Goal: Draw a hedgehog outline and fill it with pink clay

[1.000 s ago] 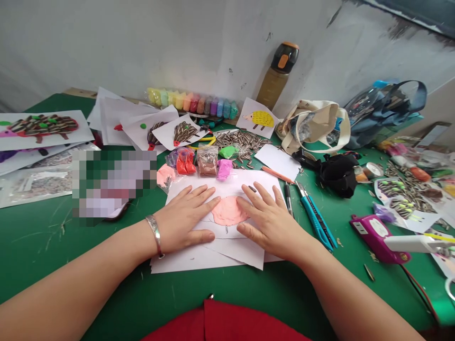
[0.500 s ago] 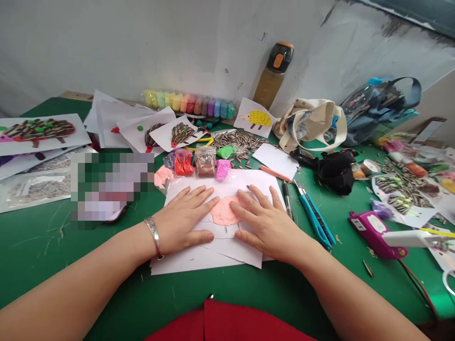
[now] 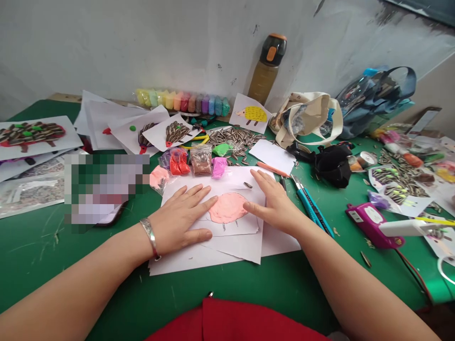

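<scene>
A flat pink clay patch [image 3: 228, 208] covers an oval on white drawing paper [image 3: 232, 241], with short drawn legs below it. My left hand [image 3: 187, 214] lies with fingers spread on the paper, its index fingertip at the patch's left edge. At the patch's right edge is the thumb of my right hand [image 3: 272, 203], which is open and turned partly on its side, holding nothing. A single striped seed [image 3: 248, 185] sits on the paper above the patch. Bags of red clay [image 3: 179, 162], brown clay [image 3: 201, 160] and pink clay [image 3: 159, 177] stand behind the paper.
A blue cutter [image 3: 313, 208] and an orange pen [image 3: 273, 169] lie right of the paper. Behind are a seed pile [image 3: 239, 139], a bottle [image 3: 266, 71] and a cloth bag [image 3: 305, 116]. A magenta device [image 3: 373, 225] sits at right; finished hedgehog pictures [image 3: 71, 137] lie left.
My right hand has moved off the clay to the right, uncovering more of the patch and the seed. My left hand stays nearly in place. The whole view has shifted slightly.
</scene>
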`<action>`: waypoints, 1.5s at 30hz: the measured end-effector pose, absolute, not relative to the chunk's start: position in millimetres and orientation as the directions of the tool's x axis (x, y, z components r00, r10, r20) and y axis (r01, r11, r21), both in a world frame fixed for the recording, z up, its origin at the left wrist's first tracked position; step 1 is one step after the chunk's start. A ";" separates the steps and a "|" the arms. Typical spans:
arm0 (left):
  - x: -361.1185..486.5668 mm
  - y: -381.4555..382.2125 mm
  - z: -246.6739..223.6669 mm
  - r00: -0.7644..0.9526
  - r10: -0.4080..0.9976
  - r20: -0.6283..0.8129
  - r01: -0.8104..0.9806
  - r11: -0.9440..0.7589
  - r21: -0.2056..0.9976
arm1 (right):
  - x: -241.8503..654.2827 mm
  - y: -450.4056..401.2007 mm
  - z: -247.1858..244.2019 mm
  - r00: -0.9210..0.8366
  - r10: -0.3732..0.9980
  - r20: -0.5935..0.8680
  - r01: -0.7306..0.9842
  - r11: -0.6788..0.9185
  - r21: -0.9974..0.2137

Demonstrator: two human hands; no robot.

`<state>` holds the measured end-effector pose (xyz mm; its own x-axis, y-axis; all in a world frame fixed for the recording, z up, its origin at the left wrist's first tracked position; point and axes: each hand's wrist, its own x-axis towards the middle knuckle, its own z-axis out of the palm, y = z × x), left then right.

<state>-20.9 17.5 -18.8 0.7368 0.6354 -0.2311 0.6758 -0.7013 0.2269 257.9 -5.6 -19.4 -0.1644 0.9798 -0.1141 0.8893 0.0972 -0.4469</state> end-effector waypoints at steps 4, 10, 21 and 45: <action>-20.7 18.1 -20.6 0.744 0.637 -0.203 0.669 -0.704 0.239 | 249.4 -2.6 -25.5 -0.115 0.981 -0.158 0.919 0.044 -0.392; -20.6 17.6 -19.9 0.742 0.634 -0.218 0.670 -0.707 0.225 | 248.1 0.9 -19.9 -0.097 0.974 -0.205 0.890 -0.007 -0.455; -19.6 17.7 -17.3 0.730 0.640 -0.240 0.682 -0.701 0.206 | 243.9 3.7 -25.7 -0.058 0.985 -0.165 0.897 -0.021 -0.442; -20.8 17.7 -20.2 0.741 0.643 -0.193 0.672 -0.706 0.223 | 250.6 2.9 -11.2 -0.026 0.976 -0.215 0.718 -0.131 -0.684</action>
